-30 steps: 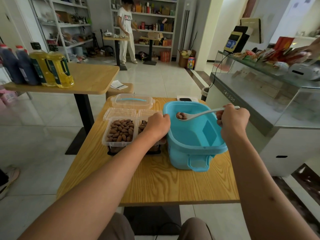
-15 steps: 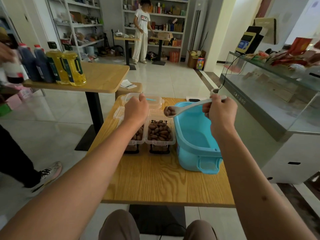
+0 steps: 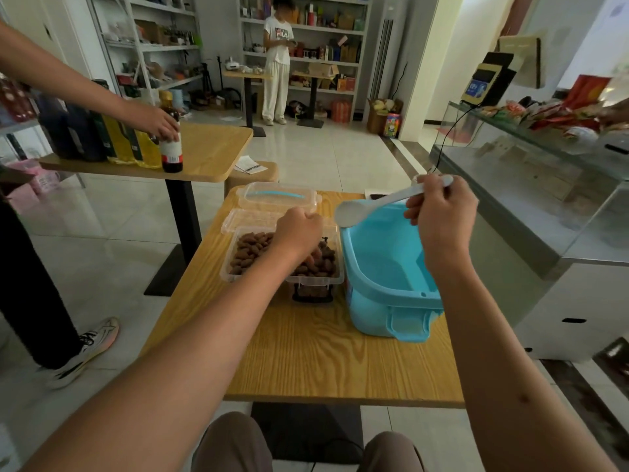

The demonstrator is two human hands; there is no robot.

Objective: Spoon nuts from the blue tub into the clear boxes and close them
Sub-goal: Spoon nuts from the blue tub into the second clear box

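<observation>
Two open clear boxes stand side by side on the wooden table (image 3: 306,352), the left box (image 3: 246,253) and the right box (image 3: 323,267) both holding brown nuts. My left hand (image 3: 299,229) lies curled over their far rims, where the two boxes meet. The blue tub (image 3: 384,267) sits just right of them. Above the tub's far left corner, my right hand (image 3: 442,212) grips the handle of a white spoon (image 3: 350,212), whose bowl looks empty. A third clear box (image 3: 279,195), lid shut, with a blue handle, stands behind the others.
A second wooden table (image 3: 211,151) at the left carries oil bottles, and another person's hand (image 3: 160,122) holds a dark bottle there. That person's leg and shoe (image 3: 85,345) stand left of my table. A glass counter (image 3: 544,185) runs along the right.
The spoon carried nuts over the boxes half a second ago; its bowl now shows none. My left hand shifted right from the left box. Another person set a bottle on the neighbouring table.
</observation>
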